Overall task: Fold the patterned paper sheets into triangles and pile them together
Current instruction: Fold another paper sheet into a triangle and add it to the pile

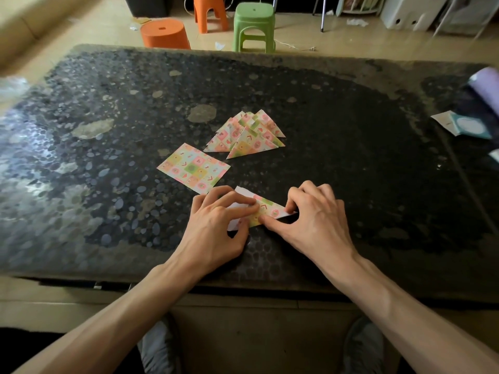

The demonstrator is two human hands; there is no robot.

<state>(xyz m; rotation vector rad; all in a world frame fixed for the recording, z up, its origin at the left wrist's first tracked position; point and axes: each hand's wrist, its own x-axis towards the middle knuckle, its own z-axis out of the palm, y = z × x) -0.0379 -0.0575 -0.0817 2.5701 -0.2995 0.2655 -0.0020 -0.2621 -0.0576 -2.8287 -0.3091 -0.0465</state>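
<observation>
While both hands work just inside the near edge of the dark pebble-patterned stone table (351, 157), the half-folded pink-and-green patterned paper sheet (267, 209) lies flat between them, white underside showing at its far-left corner. The left hand (216, 225) has its fingers bent over the sheet's left part, forefinger along the patterned flap and thumb tucked at the near edge, pinching it. The right hand (316, 220) presses its thumb on the near edge of the fold with its fingers curled over the right tip. Just beyond the left hand lies a flat, unfolded square patterned sheet (193, 167); past it, near the table's middle, sits the loose pile of folded patterned triangles (248, 134), overlapping and fanned. Broad stretches of tabletop separate these papers from the left, far and right edges. A teal-and-white packet (469, 128) lies near the right edge, and a purple roll (486, 87) is cut off by the frame. Both hands hide much of the sheet, so its folded outline cannot be made out. Beyond the far edge stand two orange plastic stools (164, 33) and a green plastic stool (253, 22).
</observation>
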